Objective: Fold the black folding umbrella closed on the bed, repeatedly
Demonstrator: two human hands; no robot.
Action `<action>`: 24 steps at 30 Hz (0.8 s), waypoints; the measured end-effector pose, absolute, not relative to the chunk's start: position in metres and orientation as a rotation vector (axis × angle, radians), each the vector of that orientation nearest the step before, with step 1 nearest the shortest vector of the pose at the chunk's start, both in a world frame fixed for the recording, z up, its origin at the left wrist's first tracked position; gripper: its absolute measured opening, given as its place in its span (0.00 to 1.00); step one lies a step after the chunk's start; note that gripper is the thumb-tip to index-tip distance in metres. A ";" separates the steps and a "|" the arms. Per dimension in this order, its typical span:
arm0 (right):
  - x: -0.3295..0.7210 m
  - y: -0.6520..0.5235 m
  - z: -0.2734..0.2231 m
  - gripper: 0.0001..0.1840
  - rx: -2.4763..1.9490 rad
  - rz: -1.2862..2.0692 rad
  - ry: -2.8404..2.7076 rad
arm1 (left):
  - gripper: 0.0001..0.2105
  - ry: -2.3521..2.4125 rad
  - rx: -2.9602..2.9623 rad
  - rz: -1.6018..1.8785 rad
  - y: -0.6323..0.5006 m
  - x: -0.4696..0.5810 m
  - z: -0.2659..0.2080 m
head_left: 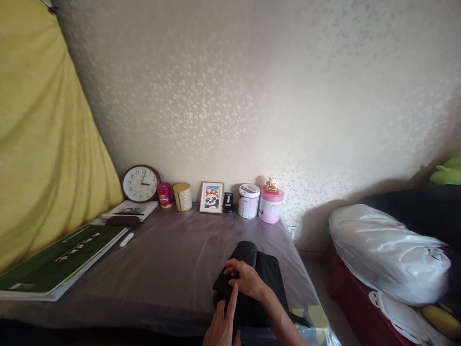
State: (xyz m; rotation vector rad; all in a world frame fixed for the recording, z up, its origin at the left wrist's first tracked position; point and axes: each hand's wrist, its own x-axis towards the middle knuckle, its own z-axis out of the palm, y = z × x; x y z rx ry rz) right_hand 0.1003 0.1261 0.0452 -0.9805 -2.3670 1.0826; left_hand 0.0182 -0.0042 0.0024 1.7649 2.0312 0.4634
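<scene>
While one folded black bundle (pixel 269 270) lies near the front of one table (pixel 162 269), we hold two hands over it: the right hand (pixel 247 279) curls its fingers, the left hand (pixel 222 321) extends one index finger, and whether either pinches fabric we cannot tell. Behind, we count one round clock (pixel 140 185), four canisters (pixel 248 202) and one framed panda picture (pixel 212 198).

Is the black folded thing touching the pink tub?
Apart. In the head view, a strip of grey tabletop shows between the black folded thing and the pink tub.
</scene>
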 end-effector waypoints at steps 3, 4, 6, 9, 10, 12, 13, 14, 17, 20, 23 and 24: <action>0.101 0.124 0.048 0.25 -0.955 1.137 -2.373 | 0.39 2.113 1.808 0.419 -0.003 0.016 0.005; 0.101 0.124 0.049 0.25 -0.942 1.140 -2.385 | 0.37 2.158 1.828 0.426 -0.002 0.016 0.006; 0.101 0.124 0.048 0.24 -0.933 1.116 -2.405 | 0.33 2.261 1.868 0.479 -0.001 0.017 0.009; 0.102 0.124 0.047 0.22 -0.917 1.081 -2.419 | 0.27 2.350 1.903 0.621 0.002 0.020 0.013; 0.102 0.124 0.047 0.22 -0.905 1.059 -2.424 | 0.25 2.355 1.917 0.667 0.003 0.020 0.013; 0.102 0.124 0.047 0.20 -0.879 1.007 -2.440 | 0.23 2.324 1.951 0.719 0.006 0.020 0.012; 0.102 0.124 0.047 0.19 -0.868 0.979 -2.448 | 0.22 2.282 1.973 0.711 0.007 0.019 0.010; 0.102 0.123 0.046 0.18 -0.858 0.955 -2.456 | 0.23 2.225 1.998 0.682 0.008 0.019 0.007; 0.101 0.120 0.045 0.17 -0.869 0.874 -2.470 | 0.29 2.132 2.014 0.576 0.012 0.019 -0.006; 0.102 0.116 0.042 0.16 -0.890 0.744 -2.485 | 0.33 2.234 1.951 0.550 0.014 0.025 -0.020; 0.105 0.114 0.038 0.14 -0.854 0.618 -2.494 | 0.34 2.237 1.937 0.530 0.016 0.030 -0.027; 0.107 0.115 0.037 0.14 -0.824 0.585 -2.494 | 0.34 2.236 1.923 0.534 0.016 0.031 -0.028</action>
